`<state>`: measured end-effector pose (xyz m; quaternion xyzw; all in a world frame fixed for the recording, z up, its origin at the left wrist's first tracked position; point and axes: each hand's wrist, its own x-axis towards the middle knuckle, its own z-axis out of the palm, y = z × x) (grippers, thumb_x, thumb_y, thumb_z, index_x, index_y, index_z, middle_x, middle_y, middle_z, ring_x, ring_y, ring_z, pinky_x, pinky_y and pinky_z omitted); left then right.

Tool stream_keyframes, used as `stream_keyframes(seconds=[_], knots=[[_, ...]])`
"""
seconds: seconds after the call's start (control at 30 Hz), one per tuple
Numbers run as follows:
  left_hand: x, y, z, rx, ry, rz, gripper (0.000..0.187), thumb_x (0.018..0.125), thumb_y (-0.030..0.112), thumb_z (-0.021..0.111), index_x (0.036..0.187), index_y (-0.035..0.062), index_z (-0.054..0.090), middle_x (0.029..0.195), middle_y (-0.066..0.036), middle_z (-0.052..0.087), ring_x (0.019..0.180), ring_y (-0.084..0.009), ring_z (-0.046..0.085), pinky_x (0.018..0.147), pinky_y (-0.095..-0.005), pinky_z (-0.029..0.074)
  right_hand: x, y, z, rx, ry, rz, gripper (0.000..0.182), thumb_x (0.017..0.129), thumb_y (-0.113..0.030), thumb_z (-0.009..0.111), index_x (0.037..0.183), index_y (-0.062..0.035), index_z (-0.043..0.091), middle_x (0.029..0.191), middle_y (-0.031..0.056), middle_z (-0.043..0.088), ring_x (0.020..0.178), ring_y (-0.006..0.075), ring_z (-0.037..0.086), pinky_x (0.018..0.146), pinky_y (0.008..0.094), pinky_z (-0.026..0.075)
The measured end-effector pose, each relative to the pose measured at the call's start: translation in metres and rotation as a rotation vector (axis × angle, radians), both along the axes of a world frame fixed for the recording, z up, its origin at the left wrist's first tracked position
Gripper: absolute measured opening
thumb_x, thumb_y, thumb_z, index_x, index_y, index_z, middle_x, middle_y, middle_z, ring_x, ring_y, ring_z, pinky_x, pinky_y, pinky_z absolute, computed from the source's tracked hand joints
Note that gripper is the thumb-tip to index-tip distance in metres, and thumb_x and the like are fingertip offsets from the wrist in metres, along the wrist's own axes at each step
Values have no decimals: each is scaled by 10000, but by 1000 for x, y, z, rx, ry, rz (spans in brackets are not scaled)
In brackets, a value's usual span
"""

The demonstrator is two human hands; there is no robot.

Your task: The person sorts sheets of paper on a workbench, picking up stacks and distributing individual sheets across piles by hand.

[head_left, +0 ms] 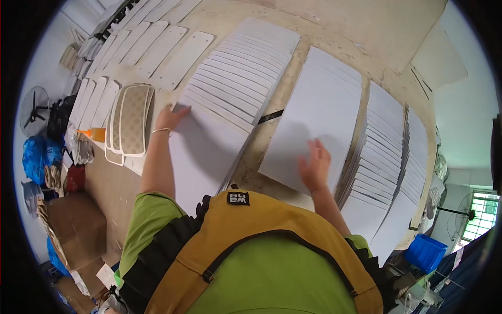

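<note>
My left hand rests at the left edge of a long fanned stack of white sheets, thumb stretched out over the top sheet and apart from the fingers. Over the lower part of a flat, squared stack of white sheets, my right hand hangs with its fingers apart, slightly blurred and holding nothing. The fanned stack's upper part spreads away from me in overlapping steps. Two more fanned stacks lie to the right of the squared one.
Patterned, pale-edged panels are piled at the left, near an orange bottle. Rows of white rounded strips lie farther back on the table. A cardboard box stands lower left; a blue bin is lower right.
</note>
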<state>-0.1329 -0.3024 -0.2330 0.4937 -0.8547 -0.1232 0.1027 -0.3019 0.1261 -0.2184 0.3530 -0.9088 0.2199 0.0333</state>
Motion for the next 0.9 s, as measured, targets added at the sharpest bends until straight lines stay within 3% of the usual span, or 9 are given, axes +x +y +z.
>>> stream_keyframes(seconds=[0.07, 0.2, 0.3, 0.37, 0.5, 0.6, 0.73, 0.87, 0.9], knots=[[24, -7, 3, 375, -60, -117, 788, 624, 550, 718, 1096, -48, 517, 1044, -238, 582, 990, -374, 548, 846, -414, 436, 22, -23, -5, 62, 6, 143, 550, 716, -198, 645, 1217, -63, 463, 1252, 174, 443, 1151, 327, 417, 970, 463, 308], [23, 3, 16, 161, -155, -156, 721, 633, 537, 717, 1019, -44, 535, 950, -239, 603, 913, -371, 574, 778, -403, 457, 49, -53, -23, 119, -79, 195, 563, 725, -231, 635, 1236, -79, 452, 1282, 164, 418, 1197, 319, 376, 993, 474, 280], [27, 19, 33, 110, -69, -174, 667, 639, 508, 726, 971, -39, 537, 928, -238, 602, 879, -381, 575, 755, -397, 463, 54, -53, -26, 178, -80, 189, 549, 739, -245, 598, 1241, -89, 440, 1327, 153, 367, 1243, 316, 328, 1023, 531, 236], [29, 28, 46, 80, -20, -195, 641, 642, 494, 731, 948, -36, 538, 916, -238, 602, 862, -385, 576, 744, -395, 466, 49, -50, -28, 182, -91, 207, 554, 739, -249, 601, 1245, -94, 438, 1337, 153, 355, 1252, 314, 318, 1025, 526, 235], [37, 30, 67, 129, 51, -245, 562, 656, 353, 761, 964, -55, 528, 865, -180, 632, 797, -312, 612, 697, -376, 469, 44, -47, -25, 198, -146, 252, 573, 734, -260, 609, 1257, -109, 433, 1362, 152, 325, 1275, 308, 290, 1032, 509, 235], [41, 21, 84, 711, 305, -380, 465, 682, 243, 745, 987, -54, 559, 834, -110, 635, 747, -175, 596, 665, -319, 466, 44, -48, -22, 210, -158, 249, 587, 728, -266, 616, 1264, -118, 430, 1372, 150, 314, 1287, 300, 274, 1038, 494, 235], [44, 34, 124, 735, 197, -506, 407, 693, 171, 708, 1010, -46, 575, 839, -50, 617, 736, -107, 539, 657, -288, 454, 42, -47, -22, 234, -190, 245, 608, 716, -275, 622, 1271, -121, 426, 1377, 144, 312, 1293, 287, 267, 1044, 479, 235], [77, 82, 198, 586, 132, -600, 339, 701, 123, 711, 979, -24, 582, 832, -23, 612, 745, -115, 545, 669, -279, 455, 43, -45, -20, 229, -227, 235, 618, 709, -277, 617, 1277, -128, 424, 1379, 134, 313, 1300, 279, 260, 1047, 473, 235], [92, 87, 205, 653, 274, -574, 324, 701, 113, 723, 965, -12, 583, 834, -21, 611, 750, -113, 544, 669, -272, 451, 44, -45, -20, 252, -215, 229, 618, 713, -288, 617, 1278, -130, 424, 1382, 130, 310, 1303, 276, 256, 1048, 473, 234]])
